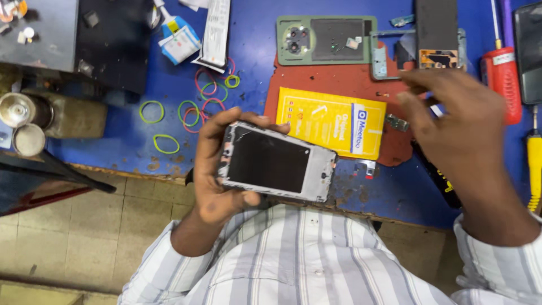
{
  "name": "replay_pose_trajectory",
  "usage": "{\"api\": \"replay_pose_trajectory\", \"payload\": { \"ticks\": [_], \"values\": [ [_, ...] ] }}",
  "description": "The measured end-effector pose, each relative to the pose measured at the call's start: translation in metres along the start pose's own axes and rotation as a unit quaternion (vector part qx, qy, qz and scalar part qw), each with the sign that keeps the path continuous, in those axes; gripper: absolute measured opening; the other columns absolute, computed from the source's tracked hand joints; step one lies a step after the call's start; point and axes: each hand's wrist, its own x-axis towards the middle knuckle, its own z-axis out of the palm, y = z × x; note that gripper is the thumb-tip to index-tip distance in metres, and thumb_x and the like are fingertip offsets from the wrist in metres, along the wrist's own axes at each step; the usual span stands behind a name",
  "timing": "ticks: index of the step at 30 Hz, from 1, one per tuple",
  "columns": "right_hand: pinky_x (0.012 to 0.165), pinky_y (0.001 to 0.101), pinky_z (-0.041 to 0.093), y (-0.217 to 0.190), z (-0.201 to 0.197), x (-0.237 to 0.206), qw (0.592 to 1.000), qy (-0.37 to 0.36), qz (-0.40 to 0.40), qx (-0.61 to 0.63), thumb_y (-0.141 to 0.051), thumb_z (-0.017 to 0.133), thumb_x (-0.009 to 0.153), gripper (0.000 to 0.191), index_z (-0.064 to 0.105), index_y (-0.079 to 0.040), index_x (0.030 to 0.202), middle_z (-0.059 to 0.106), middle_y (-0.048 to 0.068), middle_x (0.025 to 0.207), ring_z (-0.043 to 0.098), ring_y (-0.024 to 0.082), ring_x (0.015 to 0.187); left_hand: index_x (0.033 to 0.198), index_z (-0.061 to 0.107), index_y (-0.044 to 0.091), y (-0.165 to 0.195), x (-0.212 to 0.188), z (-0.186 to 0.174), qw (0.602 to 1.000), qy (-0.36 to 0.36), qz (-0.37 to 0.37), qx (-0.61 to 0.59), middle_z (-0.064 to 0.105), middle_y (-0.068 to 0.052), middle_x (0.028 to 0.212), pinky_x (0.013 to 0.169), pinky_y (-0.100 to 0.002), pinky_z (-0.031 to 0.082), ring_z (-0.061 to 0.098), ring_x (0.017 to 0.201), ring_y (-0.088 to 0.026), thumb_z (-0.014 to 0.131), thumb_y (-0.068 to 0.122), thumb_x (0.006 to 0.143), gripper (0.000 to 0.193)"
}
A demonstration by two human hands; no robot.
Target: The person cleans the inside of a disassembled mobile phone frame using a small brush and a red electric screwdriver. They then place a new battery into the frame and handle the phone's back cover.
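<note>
**Phone frame held over the surface edge**

Head view: your left hand [217, 169] grips the phone [276, 162] above the blue surface [254, 73], fingers clenched round its near end. Its dark screen looks cracked, its frame scuffed. Your right hand [460, 127] hovers empty, fingers loose, over the yellow packet [330, 121]. You seem mid-disassembly; any next grip wants care.

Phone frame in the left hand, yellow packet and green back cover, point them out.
phone frame [271, 162], head view, dark middle panel.
yellow packet [322, 120], head view, yellow face.
green back cover [285, 56], head view, lower left edge.
</note>
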Motion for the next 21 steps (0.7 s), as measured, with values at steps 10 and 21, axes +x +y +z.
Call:
{"api": "replay_pose_trajectory", "payload": {
  "ticks": [10, 21],
  "values": [
    [0.105, 0.0406, 0.052, -0.054, 0.02, -0.059, 0.983, -0.097, -0.094, 0.124, -0.033, 0.094, 0.062, 0.086, 0.053, -0.004, 0.132, 0.061, 0.015, 0.139, 0.062, 0.029, 0.13, 0.157, 0.03, 0.01, -0.013, 0.016, 0.024, 0.994, -0.066, -0.077, -0.041, 0.049, -0.015, 0.149, 0.122, -0.045, 0.043, 0.051, 0.138, -0.029, 0.093, 0.027, 0.087, 0.095],
    [0.103, 0.0575, 0.053, -0.001, 0.06, -0.087, 0.51, -0.12, 0.159, 0.837, -0.045, 0.068, 0.1, 0.081, 0.044, 0.007, 0.157, 0.059, 0.037, 0.137, 0.064, 0.045, 0.118, 0.162, 0.03, 0.005, 0.011, 0.045, 0.009, 0.767, -0.139, 0.041, 0.625, 0.038, -0.02, 0.161, 0.125, -0.046, 0.035, 0.041, 0.149, -0.038, 0.084, 0.034, 0.092, 0.094]
  ]
}}
